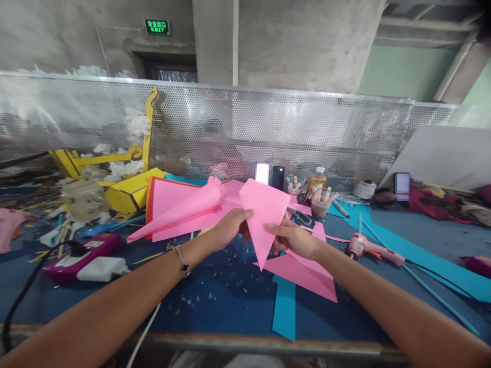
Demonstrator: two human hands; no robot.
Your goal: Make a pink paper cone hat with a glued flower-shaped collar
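Note:
A kite-shaped piece of pink paper (pixel 264 217) is held up over the table, its narrow tip pointing down. My left hand (pixel 236 225) pinches its left edge, thumb on the front and fingers behind. On the right edge my right hand (pixel 293 237) grips it the same way, with most fingertips hidden. Below my right hand lie pink paper scraps (pixel 307 273) and a blue paper strip (pixel 284 312). Left of the held piece, a rolled pink paper cone (pixel 184 212) rests on pink sheets (pixel 172 189).
At the right is a pink glue gun (pixel 374 249) with its cord. Scissors (pixel 301 217), a cup of sticks (pixel 322 203) and a bottle (pixel 317 179) stand behind. A purple power strip (pixel 82 258) and yellow cardboard pieces (pixel 130 191) occupy the left. A perforated metal screen (pixel 276 122) borders the back.

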